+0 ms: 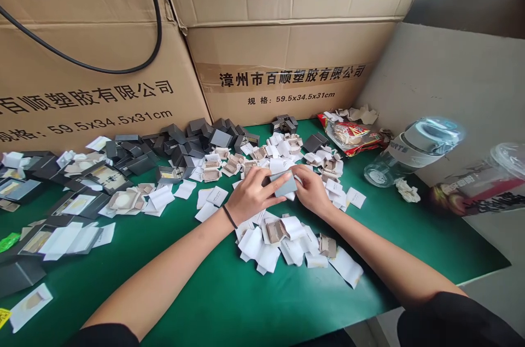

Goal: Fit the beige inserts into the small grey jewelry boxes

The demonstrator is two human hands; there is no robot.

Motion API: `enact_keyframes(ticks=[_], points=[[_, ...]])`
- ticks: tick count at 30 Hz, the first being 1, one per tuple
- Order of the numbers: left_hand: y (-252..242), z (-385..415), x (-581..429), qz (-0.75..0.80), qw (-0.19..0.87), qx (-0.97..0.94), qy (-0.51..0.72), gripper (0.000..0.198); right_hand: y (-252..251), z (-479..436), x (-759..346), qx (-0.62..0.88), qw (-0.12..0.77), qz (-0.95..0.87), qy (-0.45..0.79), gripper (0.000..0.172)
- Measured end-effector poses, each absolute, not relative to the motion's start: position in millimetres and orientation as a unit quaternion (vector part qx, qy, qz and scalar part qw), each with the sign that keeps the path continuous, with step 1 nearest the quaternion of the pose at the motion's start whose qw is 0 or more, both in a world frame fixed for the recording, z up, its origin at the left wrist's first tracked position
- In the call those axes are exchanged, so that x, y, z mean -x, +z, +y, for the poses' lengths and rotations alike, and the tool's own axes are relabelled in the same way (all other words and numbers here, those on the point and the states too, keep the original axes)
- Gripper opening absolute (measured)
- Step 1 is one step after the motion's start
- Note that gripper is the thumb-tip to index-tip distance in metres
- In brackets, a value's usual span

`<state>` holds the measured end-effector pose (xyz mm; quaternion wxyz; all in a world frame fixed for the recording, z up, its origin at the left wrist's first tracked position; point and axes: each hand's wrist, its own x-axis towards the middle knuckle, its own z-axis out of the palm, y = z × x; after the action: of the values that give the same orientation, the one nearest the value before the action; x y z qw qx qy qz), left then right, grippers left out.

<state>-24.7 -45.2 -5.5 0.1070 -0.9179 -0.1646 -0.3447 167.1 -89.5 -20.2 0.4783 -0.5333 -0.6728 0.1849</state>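
Note:
Near the middle of the green table [197, 303], my left hand [252, 194] grips a small grey box [285, 186] from its left side, fingers laid across it. My right hand [312, 189] pinches at the box's right edge; its fingertips are partly hidden. Just in front of both hands lies a pile of folded white paper slips [262, 248] with a few small folded card inserts [275, 230]. Behind the hands, more card inserts [234, 164] and white slips are heaped together.
Many dark grey boxes [141, 164] crowd the left and back, some showing contents. Large cardboard cartons [283, 46] wall off the rear, with a black cable [159, 24] hanging in front. At right are a red snack packet [353, 136], a clear bottle [410, 153], crumpled tissue [407, 191] and a plastic cup [488, 180].

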Motion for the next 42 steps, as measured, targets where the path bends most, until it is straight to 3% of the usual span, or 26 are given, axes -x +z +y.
enact_keyframes(ticks=[3,8,15,19,24,29,32,37,42], points=[[4,-46,26,-0.240,0.078,0.908,-0.334,0.047,-27,-88,-171,0.576,0.422,-0.696,0.081,0.017],[25,-26,41,-0.410,0.015,0.872,-0.267,0.057,-30,-90,-167,0.603,0.348,-0.718,0.000,0.040],[24,15,78,-0.581,0.053,0.797,-0.158,0.060,-31,-93,-161,0.595,0.245,-0.766,0.003,0.032],[14,23,87,-0.585,0.011,0.804,-0.103,0.063,-33,-92,-161,0.597,0.239,-0.766,-0.002,0.033],[17,30,91,-0.571,-0.044,0.806,-0.152,0.067,-31,-92,-161,0.593,0.230,-0.772,0.008,0.034],[26,35,106,-0.627,0.077,0.734,-0.249,0.052,-31,-92,-162,0.586,0.228,-0.777,0.019,0.034],[24,38,119,-0.659,0.110,0.716,-0.202,0.048,-32,-92,-162,0.587,0.227,-0.777,0.021,0.034],[17,46,132,-0.675,0.018,0.730,-0.109,0.046,-33,-91,-162,0.584,0.231,-0.778,0.022,0.032],[21,42,130,-0.672,0.039,0.738,-0.044,0.046,-34,-91,-163,0.580,0.234,-0.780,0.024,0.032]])
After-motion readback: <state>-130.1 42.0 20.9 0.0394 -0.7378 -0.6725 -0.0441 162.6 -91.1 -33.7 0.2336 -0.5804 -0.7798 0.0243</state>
